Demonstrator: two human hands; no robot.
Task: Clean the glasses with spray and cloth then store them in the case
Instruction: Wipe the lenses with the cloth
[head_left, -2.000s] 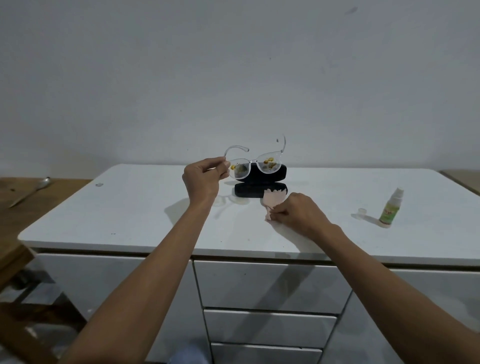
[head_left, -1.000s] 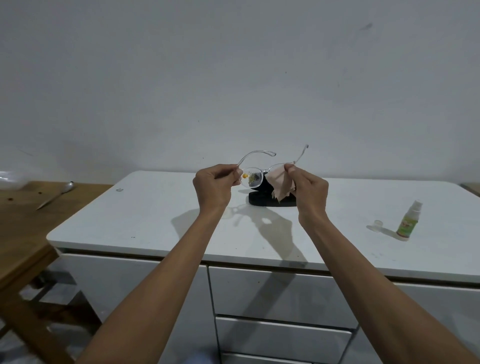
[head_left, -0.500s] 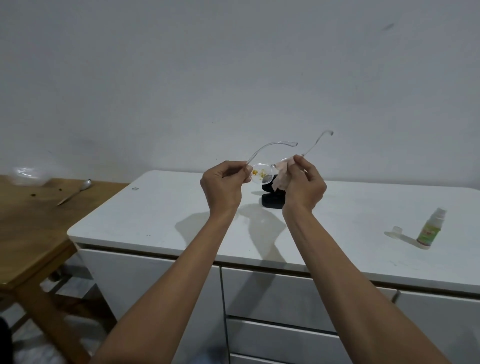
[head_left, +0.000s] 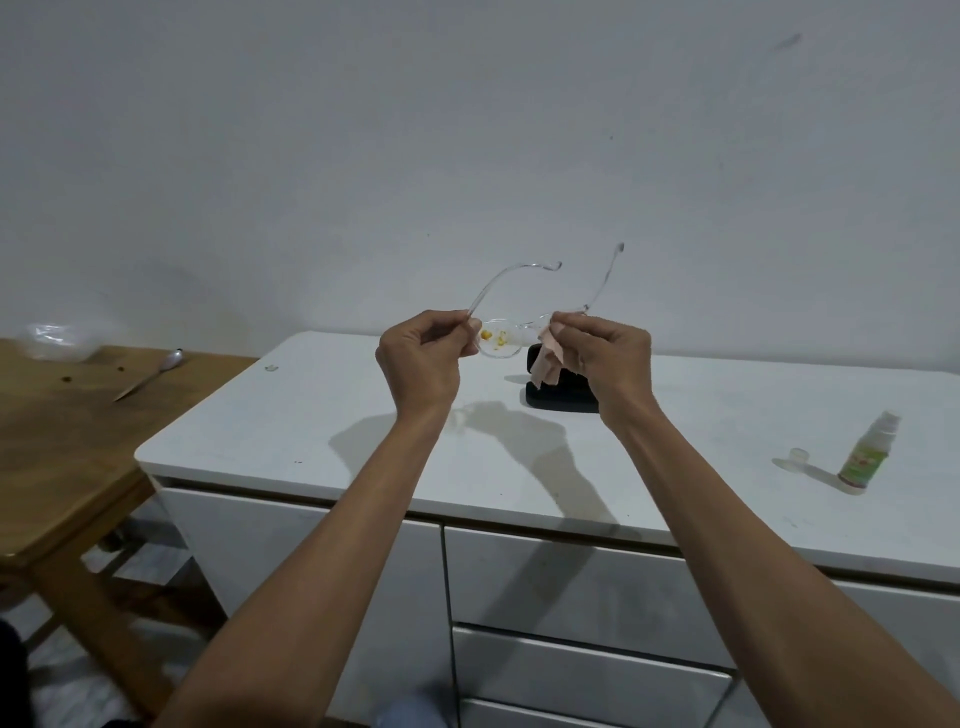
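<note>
The clear-framed glasses (head_left: 500, 344) hang in the air above the white cabinet top (head_left: 363, 436), temples unfolded and pointing away from me. Yellow specks show on the left lens. My left hand (head_left: 423, 364) pinches the frame at its left hinge. My right hand (head_left: 605, 353) presses a pink cloth (head_left: 546, 364) around the right lens, which the cloth hides. The black case (head_left: 558, 400) lies open on the top behind my right hand. A small spray bottle (head_left: 867, 454) stands at the right, its clear cap (head_left: 799, 457) lying beside it.
A wooden table (head_left: 67, 441) adjoins the cabinet on the left, carrying a spoon (head_left: 150, 374) and a clear plastic bag (head_left: 57, 340). Drawers (head_left: 582, 587) front the cabinet below. A white wall rises behind.
My right hand picked the pink cloth off the cabinet top and brought it up to the right lens. My view drifted left, so the bottle sits further right in frame.
</note>
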